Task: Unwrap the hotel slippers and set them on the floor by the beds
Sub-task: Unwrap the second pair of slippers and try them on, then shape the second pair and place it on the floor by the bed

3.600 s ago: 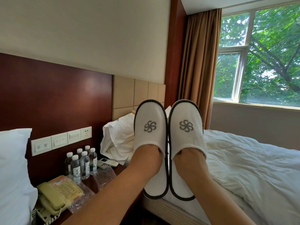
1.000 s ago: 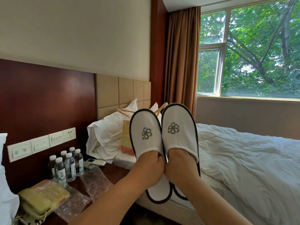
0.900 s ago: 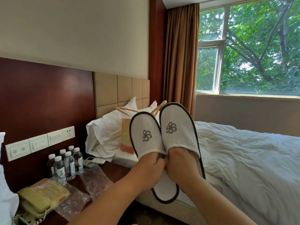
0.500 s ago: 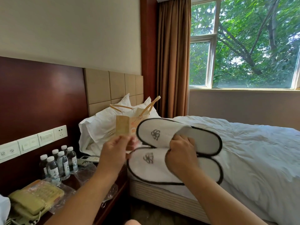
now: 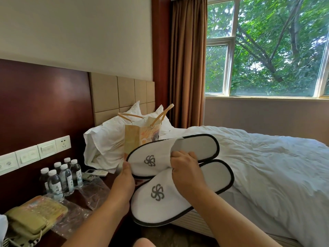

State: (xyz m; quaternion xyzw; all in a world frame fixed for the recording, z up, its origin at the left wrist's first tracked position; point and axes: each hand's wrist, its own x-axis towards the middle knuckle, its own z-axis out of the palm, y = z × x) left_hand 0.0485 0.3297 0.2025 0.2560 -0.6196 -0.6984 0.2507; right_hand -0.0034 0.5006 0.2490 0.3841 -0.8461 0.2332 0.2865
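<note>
Two white hotel slippers with dark trim and grey pinwheel logos are held sideways in the air, toes to the left. The upper slipper (image 5: 151, 160) overlaps the lower slipper (image 5: 156, 202). My right hand (image 5: 187, 172) grips both at their openings, fingers curled over the upper one's strap edge. My left hand (image 5: 125, 179) touches the upper slipper's toe edge with thumb and fingers. Clear plastic wrappers (image 5: 89, 193) lie crumpled on the nightstand. The floor (image 5: 160, 234) between nightstand and bed shows below the slippers.
A bed with a white duvet (image 5: 267, 166) fills the right. A paper gift bag (image 5: 138, 138) leans on the pillows (image 5: 105, 141). The dark nightstand (image 5: 110, 179) carries several water bottles (image 5: 60, 179), a remote (image 5: 95, 172) and a wrapped telephone (image 5: 33, 218). A window is behind.
The slippers came off my hands, where they stood upright side by side, and now lie sideways, stacked, in my right hand. My left hand slid out and touches the toe. The view panned right.
</note>
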